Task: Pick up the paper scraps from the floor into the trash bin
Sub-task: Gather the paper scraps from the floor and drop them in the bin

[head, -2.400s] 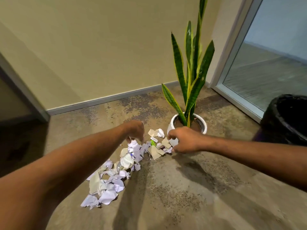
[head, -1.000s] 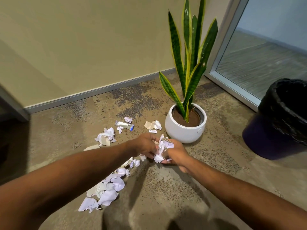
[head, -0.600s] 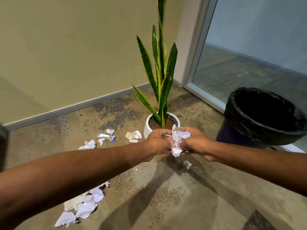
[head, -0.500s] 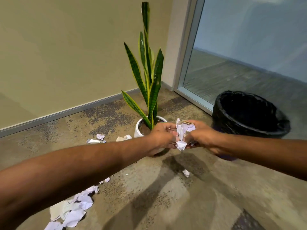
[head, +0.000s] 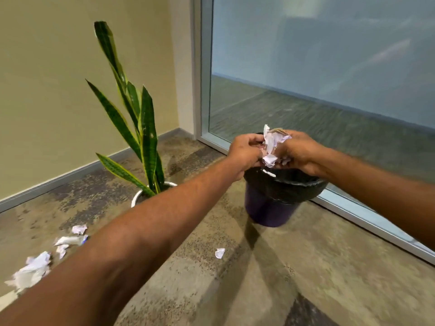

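a heap of paper scraps (head: 30,272) is left on the floor (head: 164,290) at lower left and a lone scrap (head: 220,252) lies at lower centre; the left hand (head: 246,151) and, across a wad of scraps (head: 273,143), the right hand (head: 297,149), both curled round it and pressed together, have come from short of the trash bin (head: 282,198) to right above it at centre right, so this load looks ready to drop. the hands hide most of the bin's mouth and its inside, and the heap is blurred and cut off by the left forearm (head: 141,243)

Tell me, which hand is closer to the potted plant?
Left. Both hands grip the paper scraps above the trash bin; the left hand is on the side toward the potted plant, the right hand on the far side.
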